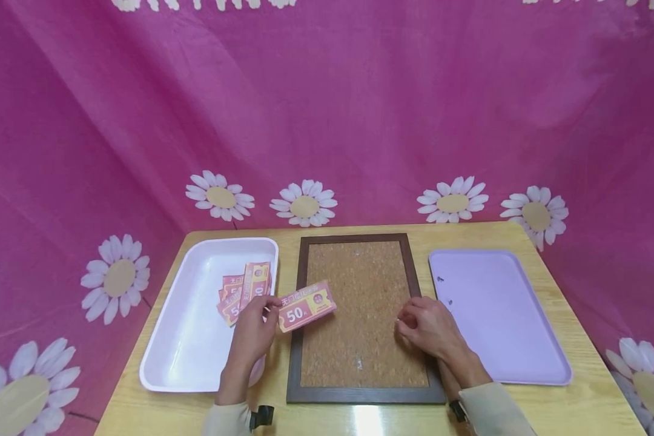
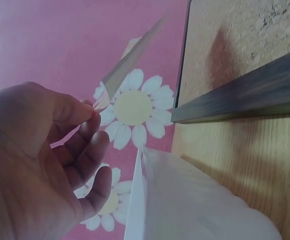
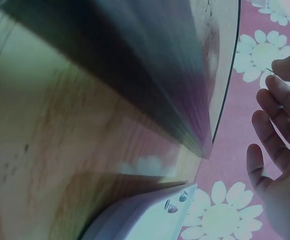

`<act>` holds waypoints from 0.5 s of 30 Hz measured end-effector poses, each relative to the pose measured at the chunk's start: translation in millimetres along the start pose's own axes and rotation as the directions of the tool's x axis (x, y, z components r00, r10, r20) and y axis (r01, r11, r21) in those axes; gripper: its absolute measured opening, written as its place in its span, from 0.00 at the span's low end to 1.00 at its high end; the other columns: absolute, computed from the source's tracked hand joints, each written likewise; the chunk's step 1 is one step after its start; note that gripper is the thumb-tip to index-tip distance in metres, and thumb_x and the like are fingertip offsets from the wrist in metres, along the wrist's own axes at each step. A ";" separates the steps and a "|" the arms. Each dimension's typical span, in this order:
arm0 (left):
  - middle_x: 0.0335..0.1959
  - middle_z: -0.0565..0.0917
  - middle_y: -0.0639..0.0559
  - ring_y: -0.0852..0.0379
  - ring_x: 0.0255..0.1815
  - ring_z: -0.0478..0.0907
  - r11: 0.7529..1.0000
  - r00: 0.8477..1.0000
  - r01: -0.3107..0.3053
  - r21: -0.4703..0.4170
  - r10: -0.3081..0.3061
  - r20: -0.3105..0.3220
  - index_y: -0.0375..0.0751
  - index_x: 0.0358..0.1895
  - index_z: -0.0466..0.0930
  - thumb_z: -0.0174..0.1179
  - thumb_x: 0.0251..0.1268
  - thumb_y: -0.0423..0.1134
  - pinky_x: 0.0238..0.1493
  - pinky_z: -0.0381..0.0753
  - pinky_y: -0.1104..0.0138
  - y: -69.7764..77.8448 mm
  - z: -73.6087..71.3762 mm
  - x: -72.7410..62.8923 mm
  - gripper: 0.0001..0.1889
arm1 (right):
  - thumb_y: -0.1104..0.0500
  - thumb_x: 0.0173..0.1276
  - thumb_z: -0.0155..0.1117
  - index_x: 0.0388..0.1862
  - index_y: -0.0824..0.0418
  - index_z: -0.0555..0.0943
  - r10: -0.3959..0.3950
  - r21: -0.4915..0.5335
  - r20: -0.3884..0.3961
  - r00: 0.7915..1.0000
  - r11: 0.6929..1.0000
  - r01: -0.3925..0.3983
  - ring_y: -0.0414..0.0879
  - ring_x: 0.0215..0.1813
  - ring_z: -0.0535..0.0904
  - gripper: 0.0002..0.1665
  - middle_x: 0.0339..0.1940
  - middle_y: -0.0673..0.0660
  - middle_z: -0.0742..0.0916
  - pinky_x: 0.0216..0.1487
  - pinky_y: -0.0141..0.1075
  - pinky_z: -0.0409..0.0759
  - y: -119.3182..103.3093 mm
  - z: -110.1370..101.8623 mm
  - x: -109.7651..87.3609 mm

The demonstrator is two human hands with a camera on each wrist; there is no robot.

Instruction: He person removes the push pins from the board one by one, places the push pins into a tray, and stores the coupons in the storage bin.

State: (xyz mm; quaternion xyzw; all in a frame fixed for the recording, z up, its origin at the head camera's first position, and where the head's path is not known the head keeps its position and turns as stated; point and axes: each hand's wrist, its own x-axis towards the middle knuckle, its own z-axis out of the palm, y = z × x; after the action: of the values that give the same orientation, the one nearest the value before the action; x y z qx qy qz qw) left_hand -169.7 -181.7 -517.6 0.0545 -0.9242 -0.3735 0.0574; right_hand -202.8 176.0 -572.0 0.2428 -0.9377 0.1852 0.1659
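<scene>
My left hand pinches a pink and yellow paper coupon marked 50 between thumb and fingertips. The coupon hangs over the left side of a cork board with a dark wooden frame. In the left wrist view the coupon shows nearly edge-on. My right hand is above the board's right side. Between its thumb and index finger a thin metal point sticks out, seemingly a thumbtack; its head is hidden by the fingers.
On the left stands a white tray with several more coupons. A shallow purple tray on the right holds a few small tacks near its left edge. A pink curtain with daisies hangs behind the wooden table.
</scene>
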 end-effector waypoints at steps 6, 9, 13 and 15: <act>0.36 0.82 0.51 0.56 0.36 0.76 1.000 0.998 -0.020 0.009 0.020 -0.051 0.44 0.42 0.83 0.55 0.66 0.36 0.35 0.72 0.67 -4.9 -2.6 3.6 0.08 | 0.54 0.48 0.73 0.23 0.52 0.84 0.020 0.001 0.005 1.000 1.000 -0.020 0.39 0.29 0.75 0.06 0.25 0.45 0.82 0.32 0.37 0.73 3.7 0.3 -3.4; 0.36 0.82 0.50 0.56 0.36 0.76 0.999 0.998 -0.033 0.002 0.033 -0.060 0.43 0.41 0.83 0.55 0.65 0.35 0.36 0.72 0.66 -4.7 -4.6 5.2 0.08 | 0.55 0.47 0.73 0.22 0.53 0.83 0.012 0.002 -0.015 1.000 1.000 -0.012 0.41 0.30 0.77 0.06 0.25 0.46 0.83 0.33 0.39 0.74 6.4 -0.6 -4.0; 0.36 0.83 0.49 0.55 0.35 0.77 0.999 0.996 -0.043 -0.007 0.043 -0.080 0.42 0.41 0.83 0.55 0.64 0.34 0.36 0.72 0.66 -5.8 -8.2 6.3 0.08 | 0.55 0.48 0.73 0.22 0.53 0.83 0.040 -0.001 0.008 0.999 0.999 -0.040 0.40 0.28 0.75 0.06 0.24 0.46 0.82 0.32 0.38 0.73 9.0 -2.8 -5.5; 0.36 0.83 0.48 0.55 0.35 0.77 0.999 0.995 -0.045 -0.008 0.044 -0.095 0.42 0.41 0.83 0.55 0.63 0.33 0.36 0.72 0.66 -7.8 -9.8 6.5 0.08 | 0.54 0.48 0.73 0.22 0.52 0.83 0.059 -0.006 0.030 0.998 0.998 -0.059 0.40 0.28 0.74 0.06 0.24 0.45 0.82 0.33 0.38 0.72 9.9 -4.0 -6.6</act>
State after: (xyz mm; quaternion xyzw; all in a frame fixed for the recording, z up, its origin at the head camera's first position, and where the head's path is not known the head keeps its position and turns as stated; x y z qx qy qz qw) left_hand -174.2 -194.8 -515.6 0.0513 -0.9196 -0.3738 0.1097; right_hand -201.5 188.4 -573.7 0.2174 -0.9473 0.1839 0.1470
